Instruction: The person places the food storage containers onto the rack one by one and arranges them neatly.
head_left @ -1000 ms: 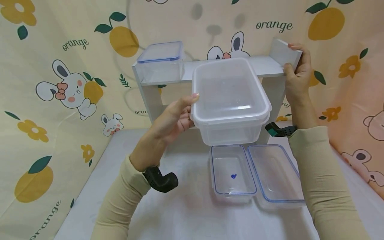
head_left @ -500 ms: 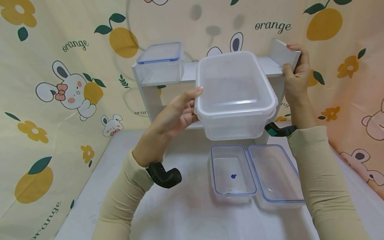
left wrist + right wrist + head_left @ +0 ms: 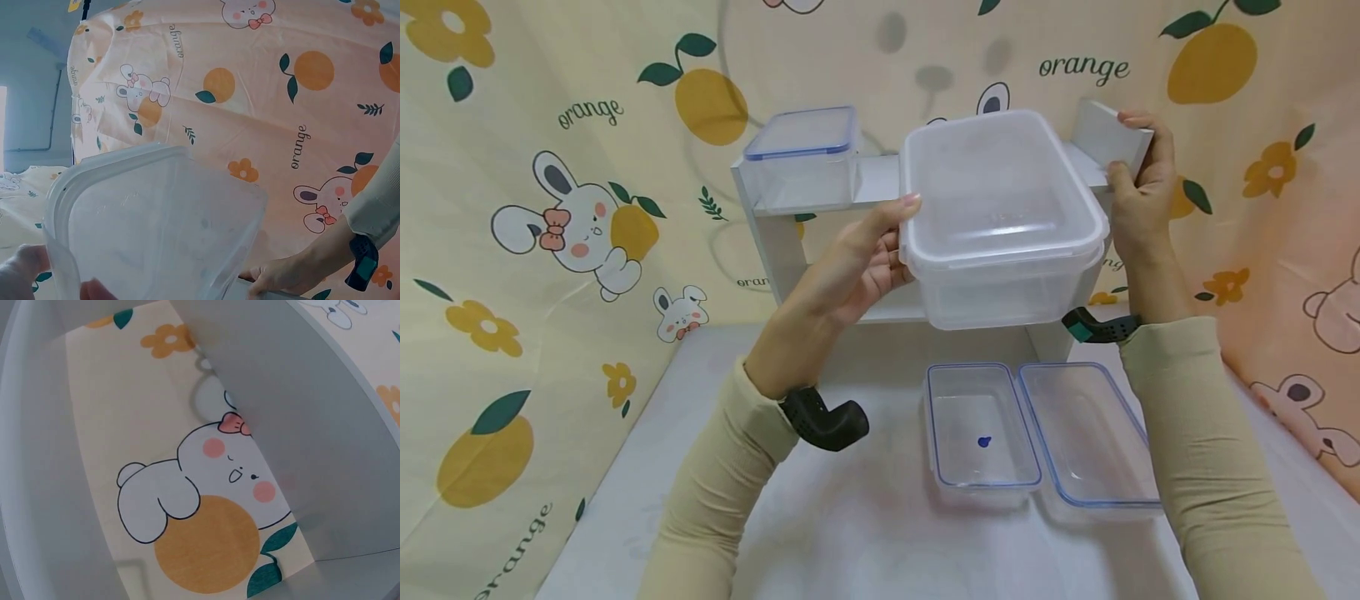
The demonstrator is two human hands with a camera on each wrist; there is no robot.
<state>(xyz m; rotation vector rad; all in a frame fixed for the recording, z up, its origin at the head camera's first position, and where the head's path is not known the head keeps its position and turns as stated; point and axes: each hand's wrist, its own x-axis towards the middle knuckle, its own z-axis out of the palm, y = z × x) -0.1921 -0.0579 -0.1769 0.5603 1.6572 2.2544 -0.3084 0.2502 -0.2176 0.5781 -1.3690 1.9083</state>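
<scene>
My left hand (image 3: 872, 258) grips a clear rectangular food container with a frosted white lid (image 3: 1000, 192) by its left side, thumb at the lid's rim. The container is held in the air before the shelf, tilted so its lid faces me. In the left wrist view the container (image 3: 144, 225) shows from below. Around the upright end panel (image 3: 1112, 137) of the white shelf (image 3: 872, 179), my right hand (image 3: 1146, 187) is curled, its thumb on the near side. The right wrist view shows shelf boards (image 3: 300, 412) and fabric behind, without the hand.
A clear container with a blue-edged lid (image 3: 801, 162) stands on the shelf's left end. On the white table (image 3: 880, 517) lie two flatter blue-rimmed containers, a narrower one (image 3: 985, 400) and a wider one (image 3: 1090, 433), side by side. Orange-and-rabbit fabric (image 3: 587, 292) hangs around.
My left hand has raised the white-lidded container and carried it a little to the right, closer to the shelf top. The right hand stays on the end panel.
</scene>
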